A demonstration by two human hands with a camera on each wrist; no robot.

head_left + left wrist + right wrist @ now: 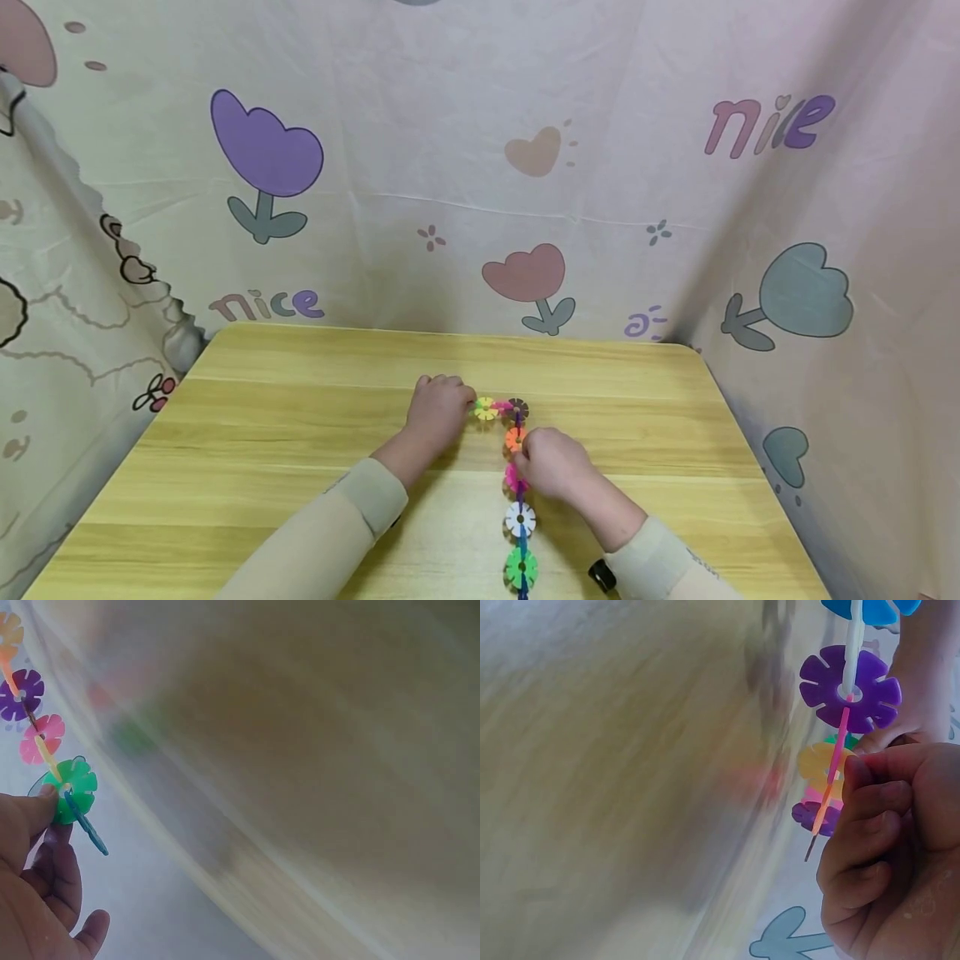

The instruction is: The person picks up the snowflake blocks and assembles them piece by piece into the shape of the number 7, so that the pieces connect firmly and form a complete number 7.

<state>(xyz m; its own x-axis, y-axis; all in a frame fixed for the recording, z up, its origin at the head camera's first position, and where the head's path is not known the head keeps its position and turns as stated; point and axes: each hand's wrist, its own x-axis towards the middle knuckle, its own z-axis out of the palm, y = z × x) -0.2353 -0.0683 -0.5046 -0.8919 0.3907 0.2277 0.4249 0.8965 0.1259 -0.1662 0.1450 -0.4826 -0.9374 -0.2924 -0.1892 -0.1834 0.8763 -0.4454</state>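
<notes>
A chain of notched, flower-shaped plastic discs [521, 519] lies on the wooden table, running up from the near side and bending left at its far end. My left hand [441, 408] is at that left end. In the left wrist view, its thumb and fingers pinch a green disc [79, 784], with a teal disc seen edge-on [88, 825] slotted into it. My right hand [555, 462] is beside the far part of the chain, thumb and index finger pinching a yellow-orange disc [821, 761]. A purple disc [851, 688] and a blue disc [881, 609] show farther along the chain.
A light wood-grain table [262, 467] spreads out around both hands. Behind it and at the sides hangs a pale curtain [420, 167] printed with flowers, hearts and lettering. A dark band [602, 575] shows at the right sleeve.
</notes>
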